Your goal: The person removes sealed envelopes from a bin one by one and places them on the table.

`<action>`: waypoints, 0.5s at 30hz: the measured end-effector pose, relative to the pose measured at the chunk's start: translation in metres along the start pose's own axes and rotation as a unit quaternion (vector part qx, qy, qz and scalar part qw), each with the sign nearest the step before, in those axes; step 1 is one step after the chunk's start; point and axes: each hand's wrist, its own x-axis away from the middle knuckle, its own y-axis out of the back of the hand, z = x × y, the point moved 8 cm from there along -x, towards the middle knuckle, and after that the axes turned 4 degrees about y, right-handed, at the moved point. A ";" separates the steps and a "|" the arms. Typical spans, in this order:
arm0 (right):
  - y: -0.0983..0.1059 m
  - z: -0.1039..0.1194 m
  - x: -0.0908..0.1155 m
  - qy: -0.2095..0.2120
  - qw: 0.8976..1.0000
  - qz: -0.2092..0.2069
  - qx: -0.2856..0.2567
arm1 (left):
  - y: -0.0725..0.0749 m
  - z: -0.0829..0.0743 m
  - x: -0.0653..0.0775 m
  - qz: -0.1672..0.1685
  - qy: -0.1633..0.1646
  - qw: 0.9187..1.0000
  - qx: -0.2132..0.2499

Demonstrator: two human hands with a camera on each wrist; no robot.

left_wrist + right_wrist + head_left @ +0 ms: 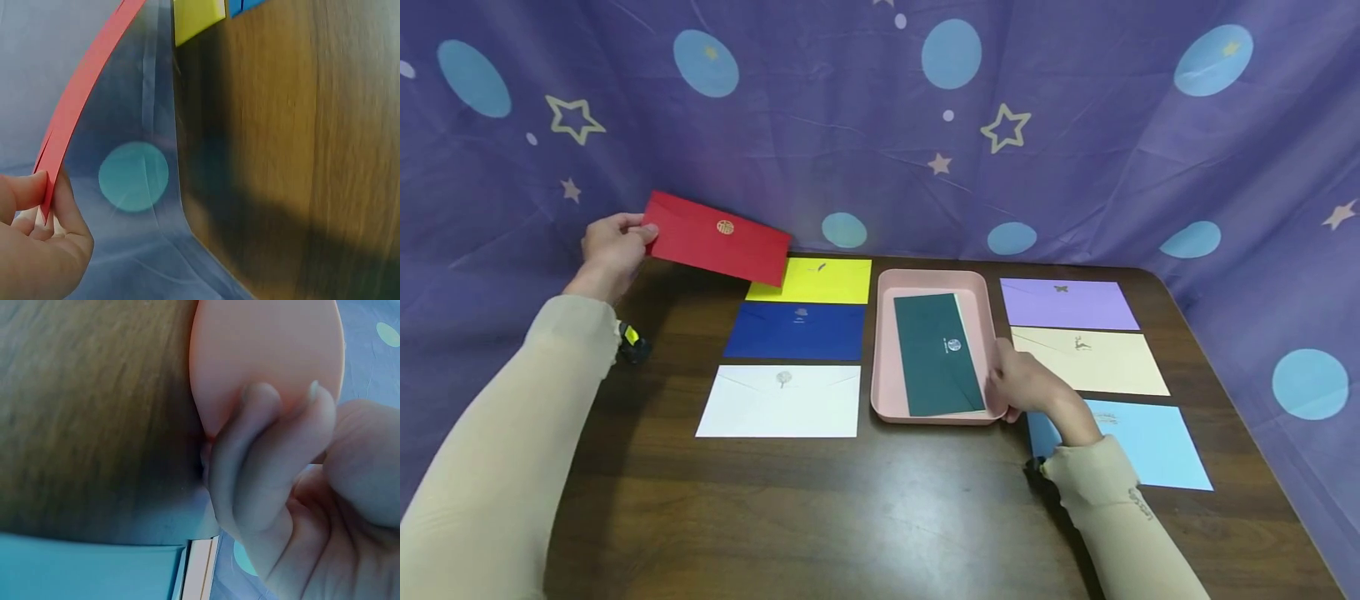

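At the back left, my left hand (613, 254) pinches one end of a red envelope (722, 237) with a gold emblem, thumb on the near face. The envelope is raised, its far end overlapping the yellow envelope (829, 281). It shows nearly edge-on and slightly bowed in the left wrist view. A pink tray (883, 333) stands mid-table with a dark green envelope (928, 354) lying in it on a paler one. My right hand (1030, 383) holds the tray's right edge, with curled fingers (250, 450) against the outer wall in the right wrist view.
Left of the tray, a blue envelope (796, 332) and a white envelope (782, 408) lie in a column below the yellow one. On the right lie purple (1067, 304), cream (1105, 367) and light blue (1157, 450) envelopes. A patterned purple curtain (850, 125) hangs behind the wooden table (775, 517).
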 end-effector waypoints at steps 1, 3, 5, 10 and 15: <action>0.000 0.000 0.000 -0.001 1.000 0.000 0.001 | 0.003 0.000 -0.001 -0.003 -0.001 1.000 -0.001; -0.001 0.000 0.000 -0.003 1.000 0.000 0.001 | 0.009 -0.001 -0.002 -0.013 -0.003 1.000 -0.007; -0.001 -0.001 0.000 -0.003 1.000 0.001 0.001 | 0.015 0.000 -0.003 -0.024 -0.004 1.000 -0.017; -0.001 -0.001 -0.001 -0.002 1.000 0.000 0.002 | 0.029 0.004 -0.006 -0.043 -0.003 0.998 -0.042; -0.001 -0.002 -0.002 -0.004 1.000 0.000 0.004 | 0.037 0.009 -0.008 -0.062 -0.002 0.995 -0.076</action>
